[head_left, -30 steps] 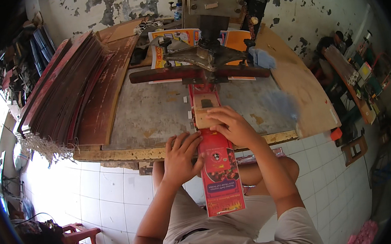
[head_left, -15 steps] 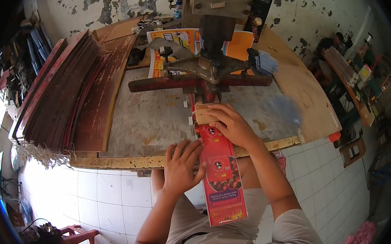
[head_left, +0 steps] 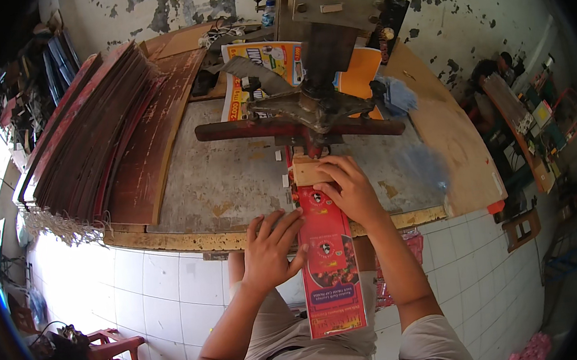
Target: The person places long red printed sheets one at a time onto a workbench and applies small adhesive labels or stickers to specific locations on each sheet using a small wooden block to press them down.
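A long red printed strip (head_left: 328, 271) runs from under the machine over the table edge, its near end above my lap. My left hand (head_left: 271, 251) lies along the strip's left edge, fingers apart, fingertips and thumb touching it. At the far part of the strip sits a small wooden block (head_left: 308, 174). My right hand (head_left: 349, 189) pinches this block with thumb and fingers from the right. Just beyond the block, the red tip (head_left: 315, 146) of a dark metal press head (head_left: 317, 104) points down; whether it touches the strip is hidden.
Red-brown boards (head_left: 91, 133) stand stacked at the left on a grey-topped table (head_left: 202, 186). Orange printed sheets (head_left: 280, 53) lie behind the press. A blue plastic piece (head_left: 396, 95) hangs near its right arm. A red stool (head_left: 117, 356) stands lower left; another person (head_left: 488, 76) is far right.
The view has shifted slightly, so the press and table appear a little further right. Both hands keep their places on the strip and the wooden block.
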`<state>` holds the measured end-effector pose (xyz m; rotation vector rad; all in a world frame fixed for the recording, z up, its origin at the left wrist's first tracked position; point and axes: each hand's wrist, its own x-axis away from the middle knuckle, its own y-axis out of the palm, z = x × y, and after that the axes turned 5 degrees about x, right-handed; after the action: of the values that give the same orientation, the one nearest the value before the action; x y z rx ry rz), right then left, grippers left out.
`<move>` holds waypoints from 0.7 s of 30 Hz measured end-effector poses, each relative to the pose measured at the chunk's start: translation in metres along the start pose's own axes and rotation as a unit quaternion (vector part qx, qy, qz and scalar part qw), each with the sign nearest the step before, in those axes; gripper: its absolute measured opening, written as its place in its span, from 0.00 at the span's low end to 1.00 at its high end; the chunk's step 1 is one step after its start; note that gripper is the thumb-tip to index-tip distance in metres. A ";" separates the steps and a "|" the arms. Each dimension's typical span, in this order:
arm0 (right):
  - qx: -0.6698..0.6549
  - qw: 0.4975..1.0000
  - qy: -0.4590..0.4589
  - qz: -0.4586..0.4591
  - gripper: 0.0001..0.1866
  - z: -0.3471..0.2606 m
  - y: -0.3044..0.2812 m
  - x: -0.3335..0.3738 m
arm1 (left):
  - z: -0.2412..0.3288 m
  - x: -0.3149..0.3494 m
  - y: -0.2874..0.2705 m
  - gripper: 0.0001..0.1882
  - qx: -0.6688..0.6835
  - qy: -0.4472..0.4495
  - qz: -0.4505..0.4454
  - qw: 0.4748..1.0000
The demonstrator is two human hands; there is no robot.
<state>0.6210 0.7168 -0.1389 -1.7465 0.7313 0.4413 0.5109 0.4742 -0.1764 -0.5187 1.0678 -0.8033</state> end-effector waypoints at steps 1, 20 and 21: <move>0.003 1.000 0.004 0.006 0.21 0.000 0.000 0.001 | 0.000 0.000 0.000 0.27 0.000 0.000 0.000 1.000; 0.004 0.990 0.138 0.039 0.19 -0.014 -0.110 0.128 | -0.033 0.068 0.052 0.31 -0.124 0.039 0.092 0.987; 0.041 0.984 0.163 0.058 0.19 -0.001 -0.116 0.135 | -0.034 0.068 0.056 0.31 -0.129 0.042 0.105 0.985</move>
<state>0.7980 0.7017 -0.1399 -1.7235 1.0730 0.2011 0.5152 0.4551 -0.2692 -0.5819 1.2899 -0.5071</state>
